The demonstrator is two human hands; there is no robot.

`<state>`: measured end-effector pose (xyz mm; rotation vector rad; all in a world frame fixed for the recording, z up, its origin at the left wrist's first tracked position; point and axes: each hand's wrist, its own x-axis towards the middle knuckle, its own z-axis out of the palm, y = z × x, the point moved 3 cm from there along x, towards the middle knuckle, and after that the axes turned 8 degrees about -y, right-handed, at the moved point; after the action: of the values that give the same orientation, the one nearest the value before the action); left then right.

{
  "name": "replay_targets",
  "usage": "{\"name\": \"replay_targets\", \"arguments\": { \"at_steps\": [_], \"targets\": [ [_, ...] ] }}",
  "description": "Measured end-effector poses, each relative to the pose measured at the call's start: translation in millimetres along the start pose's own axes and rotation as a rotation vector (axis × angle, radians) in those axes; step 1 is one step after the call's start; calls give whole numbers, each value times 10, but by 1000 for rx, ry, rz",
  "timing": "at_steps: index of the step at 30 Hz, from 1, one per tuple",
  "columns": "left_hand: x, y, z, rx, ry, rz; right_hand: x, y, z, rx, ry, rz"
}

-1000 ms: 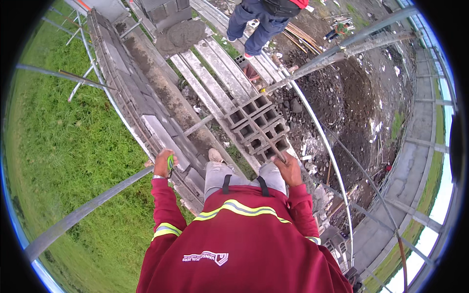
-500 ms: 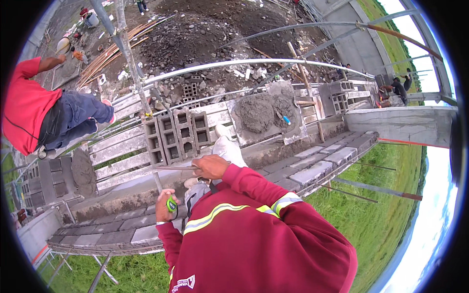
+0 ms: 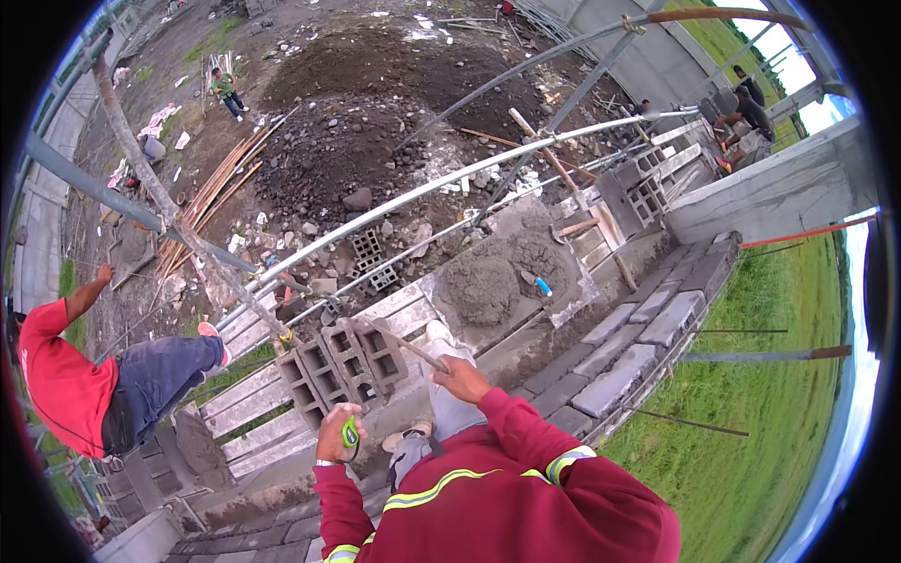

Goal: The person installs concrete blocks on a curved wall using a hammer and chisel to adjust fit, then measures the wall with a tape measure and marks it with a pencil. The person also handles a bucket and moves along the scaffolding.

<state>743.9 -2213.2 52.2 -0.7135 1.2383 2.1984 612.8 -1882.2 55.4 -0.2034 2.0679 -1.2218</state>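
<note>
My left hand is closed around a green tape measure, over the ledge in front of me. To its right, my right hand grips a thin brownish rod, which slants up and left toward several grey hollow blocks. Those blocks stand side by side on the scaffold planks, just beyond my hands. Farther right, a mound of wet mortar lies on a board, and a blue-handled trowel rests on it.
Scaffold pipes cross beyond the planks. A course of blocks curves along the right, with grass far below. A person in a red shirt is at left; others crouch near the concrete beam. A wooden-handled tool lies by the mortar.
My view has shifted. The rod in my right hand has swung from nearly level to a slant, its far end now up by the hollow blocks. My left hand still holds the tape measure.
</note>
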Motion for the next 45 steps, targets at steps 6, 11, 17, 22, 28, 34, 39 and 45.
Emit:
{"name": "replay_targets", "arguments": {
  "at_steps": [6,11,17,22,28,34,39,45],
  "targets": [
    [895,332,965,52,-23,-93,496,34,-1159,-76,-39,100],
    [1231,723,1503,61,-27,-144,450,-5,-2187,-127,46,182],
    [1258,1097,1707,217,-18,-215,168,194,-2872,-35,233,289],
    [1456,1201,1861,196,-47,-331,-148,289,-2765,-1,340,335],
    [1989,1216,2577,398,-231,-467,-491,40,-2270,48,200,312],
    [2239,1024,2995,289,-361,-574,-436,-500,-1719,23,104,173],
    [2364,1064,2719,38,-279,-472,-206,-700,-1349,13,52,38],
    [2209,1525,1975,-243,-346,-359,-442,-701,-1501,108,204,-25]
  ]
}}
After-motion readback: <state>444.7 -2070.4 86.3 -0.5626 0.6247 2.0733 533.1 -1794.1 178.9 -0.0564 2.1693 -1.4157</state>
